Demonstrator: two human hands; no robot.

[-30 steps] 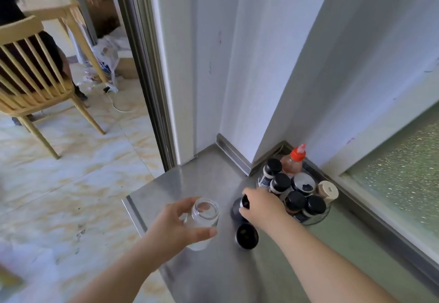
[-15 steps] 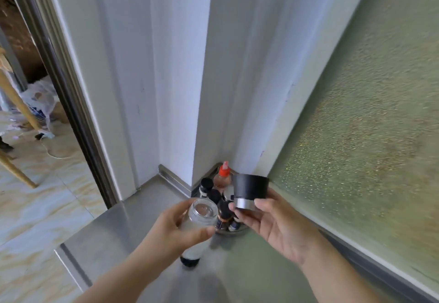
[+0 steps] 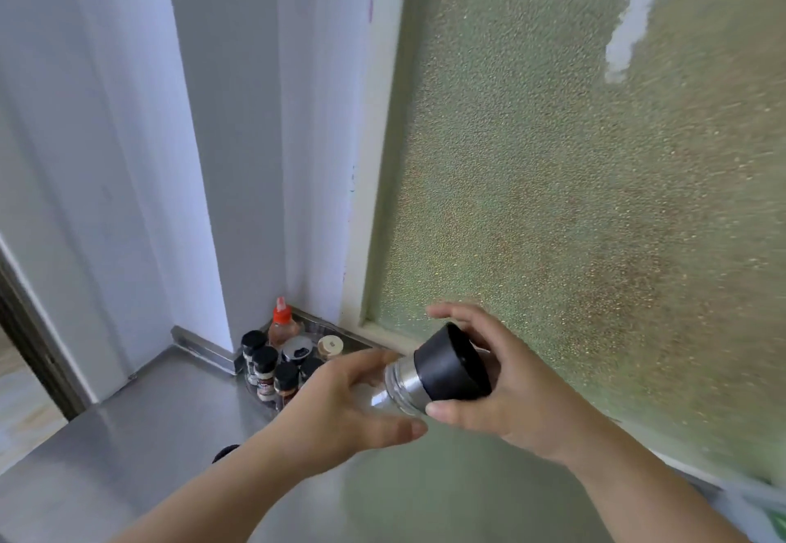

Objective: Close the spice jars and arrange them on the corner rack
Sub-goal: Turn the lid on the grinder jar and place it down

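Head view: cap going onto glass jar, held tilted between both hands.
Left hand (image 3: pixel 340 406) grips jar (image 3: pixel 393 389); right hand (image 3: pixel 506 381) grasps black cap (image 3: pixel 451 366) seated over its mouth. Jar's long axis runs up-right, left hand to right. Corner rack (image 3: pixel 297 325) lies beyond the left hand, nearer it.
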